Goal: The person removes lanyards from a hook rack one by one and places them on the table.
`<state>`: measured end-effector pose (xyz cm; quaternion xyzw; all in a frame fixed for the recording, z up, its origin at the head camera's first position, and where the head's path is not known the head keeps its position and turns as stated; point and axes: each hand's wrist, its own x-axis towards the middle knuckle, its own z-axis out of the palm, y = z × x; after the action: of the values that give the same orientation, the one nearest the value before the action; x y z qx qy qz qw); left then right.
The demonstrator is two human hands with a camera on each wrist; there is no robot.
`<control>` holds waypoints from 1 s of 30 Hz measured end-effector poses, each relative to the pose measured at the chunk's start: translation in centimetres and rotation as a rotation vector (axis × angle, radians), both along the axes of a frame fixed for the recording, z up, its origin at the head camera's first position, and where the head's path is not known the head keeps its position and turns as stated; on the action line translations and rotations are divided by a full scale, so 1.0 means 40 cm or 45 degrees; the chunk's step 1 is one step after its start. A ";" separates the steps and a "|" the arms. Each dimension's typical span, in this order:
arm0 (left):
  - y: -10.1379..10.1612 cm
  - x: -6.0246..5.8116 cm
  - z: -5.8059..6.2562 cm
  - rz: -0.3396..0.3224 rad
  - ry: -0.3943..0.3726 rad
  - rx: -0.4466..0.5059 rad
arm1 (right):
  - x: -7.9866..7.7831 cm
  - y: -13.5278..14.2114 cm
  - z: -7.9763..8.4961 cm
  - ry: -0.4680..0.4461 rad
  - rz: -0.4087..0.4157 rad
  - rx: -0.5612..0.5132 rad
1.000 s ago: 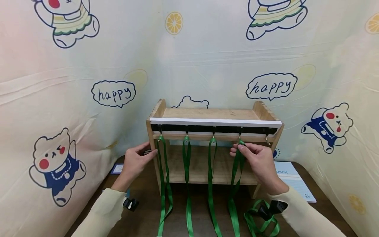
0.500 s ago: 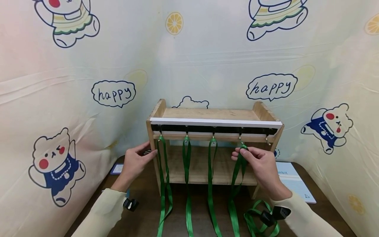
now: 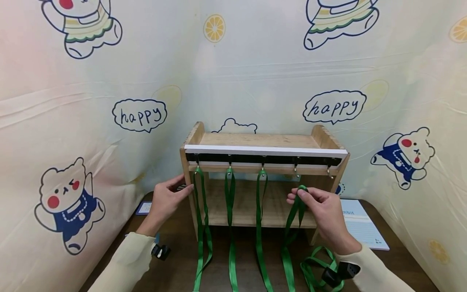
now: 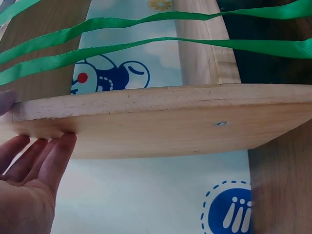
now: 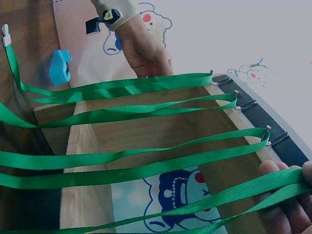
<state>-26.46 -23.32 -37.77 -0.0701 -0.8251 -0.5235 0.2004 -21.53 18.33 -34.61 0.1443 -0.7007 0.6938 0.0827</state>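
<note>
My right hand (image 3: 321,211) pinches the top loop of a green lanyard (image 3: 289,263) between thumb and fingers, just below a bare metal hook (image 3: 296,170). In the right wrist view its strands run from the fingers across the wooden shelf (image 3: 255,140). Three more lanyards hang from the hooks to the left, among them one nearest the hand (image 3: 260,227). At the shelf's left side panel rests my left hand (image 3: 166,202), its straight fingers (image 4: 58,156) against the outer face and the thumb at the front edge.
A black strip (image 3: 248,158) along the shelf's top front bears the hooks; the rightmost hook (image 3: 330,171) is bare. One green lanyard (image 3: 310,271) lies heaped on the table by the right wrist. A paper pad (image 3: 361,223) lies right, a light blue plastic item (image 5: 60,68) left.
The right hand has drawn the fourth lanyard's loop off its hook and moved it slightly down and right. The left hand has stayed at the side panel.
</note>
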 end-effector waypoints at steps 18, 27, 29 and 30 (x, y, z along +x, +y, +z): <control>0.001 0.004 0.001 -0.011 0.006 0.024 | 0.011 0.008 -0.053 -0.058 0.036 -0.033; 0.000 0.004 0.003 -0.008 -0.013 0.014 | 0.019 0.016 -0.080 -0.096 0.008 -0.024; -0.001 0.003 0.002 -0.006 -0.015 0.015 | 0.021 0.018 -0.085 -0.103 0.001 -0.015; -0.001 0.003 0.002 -0.008 -0.016 0.015 | 0.023 0.019 -0.088 -0.107 -0.004 -0.011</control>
<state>-26.32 -23.37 -37.68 -0.0684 -0.8231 -0.5294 0.1940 -20.63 19.09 -38.11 0.1135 -0.7006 0.7023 0.0549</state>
